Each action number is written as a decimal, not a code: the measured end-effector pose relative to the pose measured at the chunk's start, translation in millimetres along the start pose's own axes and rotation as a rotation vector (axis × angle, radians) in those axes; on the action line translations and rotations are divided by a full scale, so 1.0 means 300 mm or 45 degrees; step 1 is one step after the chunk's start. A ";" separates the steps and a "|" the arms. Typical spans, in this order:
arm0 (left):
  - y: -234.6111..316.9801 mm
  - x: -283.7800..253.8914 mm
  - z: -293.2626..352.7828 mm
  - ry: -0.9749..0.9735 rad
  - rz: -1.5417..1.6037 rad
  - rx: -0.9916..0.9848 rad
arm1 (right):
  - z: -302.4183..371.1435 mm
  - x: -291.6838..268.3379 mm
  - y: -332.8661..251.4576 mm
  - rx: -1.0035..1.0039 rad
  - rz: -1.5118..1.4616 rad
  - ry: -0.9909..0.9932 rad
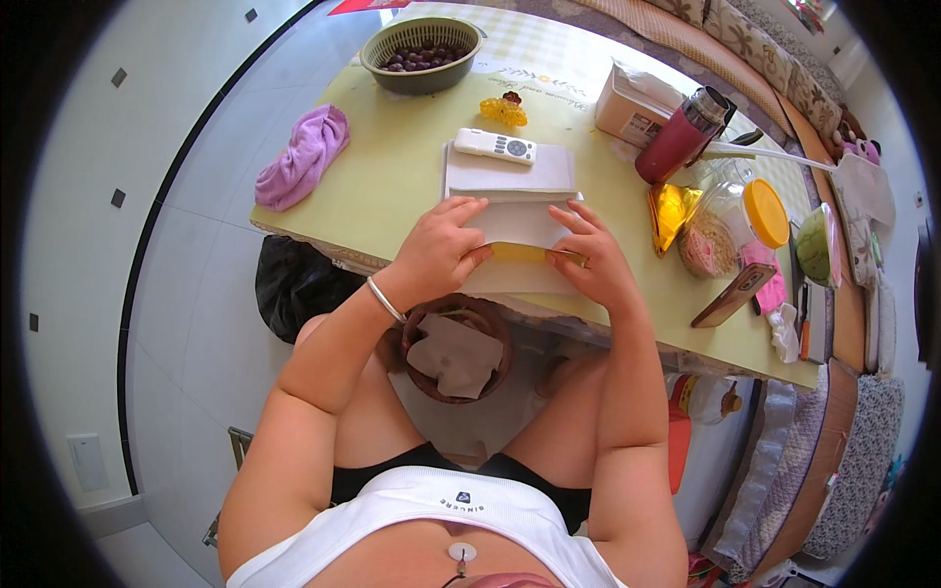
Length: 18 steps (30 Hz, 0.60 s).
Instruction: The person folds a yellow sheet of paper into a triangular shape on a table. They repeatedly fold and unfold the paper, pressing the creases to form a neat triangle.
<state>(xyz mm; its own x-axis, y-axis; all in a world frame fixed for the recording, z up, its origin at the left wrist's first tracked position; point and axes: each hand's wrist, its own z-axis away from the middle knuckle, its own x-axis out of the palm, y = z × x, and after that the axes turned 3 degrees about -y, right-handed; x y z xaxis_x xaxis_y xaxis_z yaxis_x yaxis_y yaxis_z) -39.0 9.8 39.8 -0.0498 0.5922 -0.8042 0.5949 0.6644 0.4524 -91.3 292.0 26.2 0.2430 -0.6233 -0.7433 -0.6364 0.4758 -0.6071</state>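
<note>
You sit at a pale yellow tabletop [392, 186] with both hands over the white paper [525, 223] near its front edge. The paper lies in front of you, between your hands, with a raised crease or edge running across it. A yellow strip [518, 252] crosses its near side, between your thumbs.

Your left hand [441, 241] is at the left of the paper, its thumb at the strip's left end and its fingers reaching forward. Your right hand [596, 257] mirrors it at the right, thumb at the other end, fingers slightly spread. You have thumb and fingers parted on both hands; whether either pinches the paper, I cannot tell.

Just beyond your fingers, a white remote control [495, 146] lies on the farther part of the paper. Past it sits a yellow hair clip [504, 111], and farther left a colander [421, 78] holds dark round fruit [427, 57]. A purple cloth [304, 157] lies near the left edge. To your right stand a tilted maroon flask [683, 134], a gold foil packet [670, 218] and a clear jar [711, 240] with a yellow lid [766, 213]. A phone [733, 295] leans nearby.
</note>
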 end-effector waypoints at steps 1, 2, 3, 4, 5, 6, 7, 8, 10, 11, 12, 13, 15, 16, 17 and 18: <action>-0.013 0.010 0.002 0.011 -0.021 -0.009 | -0.005 0.001 -0.002 -0.002 -0.001 0.006; -0.020 0.021 0.002 0.023 -0.040 -0.019 | -0.009 0.003 -0.004 -0.013 0.012 0.014; -0.028 0.028 0.003 0.035 -0.059 -0.028 | -0.012 0.006 -0.006 -0.025 0.026 0.023; -0.035 0.031 0.006 0.028 -0.066 -0.022 | -0.016 0.008 -0.008 -0.037 0.039 0.032; -0.028 0.022 0.001 0.019 -0.072 -0.014 | -0.019 0.010 -0.005 -0.023 0.023 0.034; -0.025 0.017 -0.004 0.010 -0.077 -0.007 | -0.022 0.014 0.000 -0.010 0.007 0.037; -0.035 0.025 -0.004 -0.002 -0.011 -0.039 | -0.023 0.018 0.006 0.003 -0.009 0.039; -0.046 0.031 -0.002 -0.013 0.053 -0.075 | -0.023 0.025 0.010 0.080 -0.134 0.050; -0.069 0.033 0.007 -0.043 0.137 -0.124 | -0.023 0.037 0.023 0.234 -0.384 0.069; -0.072 0.028 0.003 -0.062 0.160 -0.134 | -0.022 0.038 0.036 0.264 -0.409 0.095; -0.073 0.023 0.000 -0.081 0.182 -0.143 | -0.025 0.036 0.049 0.295 -0.434 0.121; -0.073 0.019 -0.003 -0.070 0.219 -0.189 | -0.027 0.035 0.061 0.325 -0.459 0.148; -0.075 0.013 -0.003 -0.048 0.290 -0.287 | -0.044 0.030 0.040 0.338 -0.390 0.219; -0.077 0.017 -0.006 -0.008 0.270 -0.326 | -0.052 0.031 0.031 0.345 -0.355 0.255; -0.077 0.021 -0.014 0.032 0.247 -0.363 | -0.060 0.038 0.031 0.325 -0.268 0.303; -0.078 0.027 -0.022 0.073 0.225 -0.401 | -0.068 0.048 0.035 0.305 -0.180 0.351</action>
<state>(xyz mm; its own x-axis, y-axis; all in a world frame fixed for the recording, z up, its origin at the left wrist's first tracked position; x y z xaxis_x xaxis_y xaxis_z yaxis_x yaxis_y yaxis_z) -58.7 1.8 25.3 -0.0183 0.7288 -0.6845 0.3229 0.6522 0.6858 -109.5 275.3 14.9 0.0894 -0.8208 -0.5642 -0.4142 0.4845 -0.7705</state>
